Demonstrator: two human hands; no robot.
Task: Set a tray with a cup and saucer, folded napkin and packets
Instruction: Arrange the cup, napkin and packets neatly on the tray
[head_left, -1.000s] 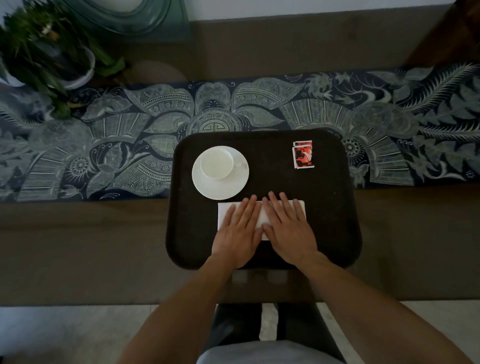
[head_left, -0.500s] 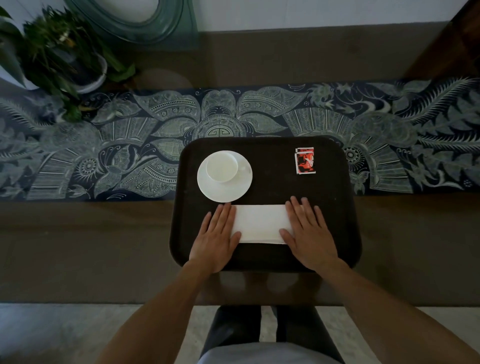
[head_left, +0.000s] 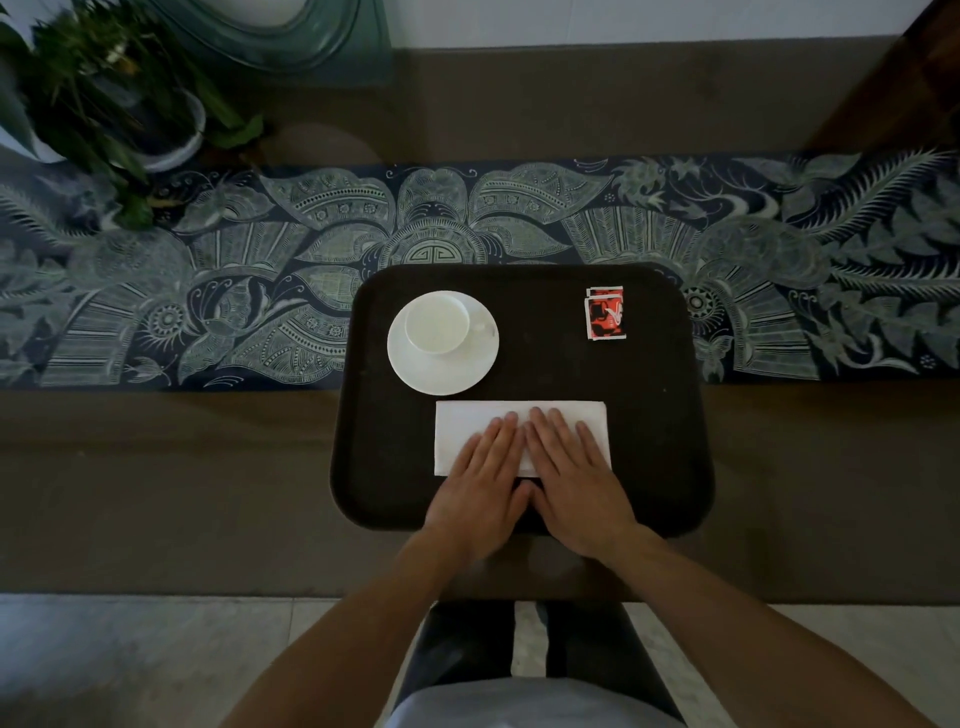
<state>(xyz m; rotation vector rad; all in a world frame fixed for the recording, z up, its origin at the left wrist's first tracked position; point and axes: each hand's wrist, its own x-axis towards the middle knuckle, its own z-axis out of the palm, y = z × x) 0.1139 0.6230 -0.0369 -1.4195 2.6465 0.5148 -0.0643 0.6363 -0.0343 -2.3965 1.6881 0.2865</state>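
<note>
Tray: the dark tray sits at the centre of the frame on the brown table, its far edge lying over the patterned runner.
Cup and saucer: a white cup stands upright on a white saucer in the tray's upper left part; this piece looks done.
Packets: small red packets lie stacked in the tray's upper right corner, well apart from the cup; how many there are is hard to tell. This piece also looks done.
Napkin: the white napkin lies as a flat rectangle along the tray's lower middle, just below the saucer and apart from it.
Left hand: the left hand rests palm down on the napkin, fingers straight and flat, gripping nothing.
Right hand: the right hand lies the same way beside it, the two touching near the thumbs, fingers spread flat on the paper.
Step in hand: probably pressing or smoothing the fold.
Left to do: little, by my reading; perhaps one more fold or a straightening, then lifting the hands clear.
Background: a potted plant in the upper left of the frame plays no part.
</note>
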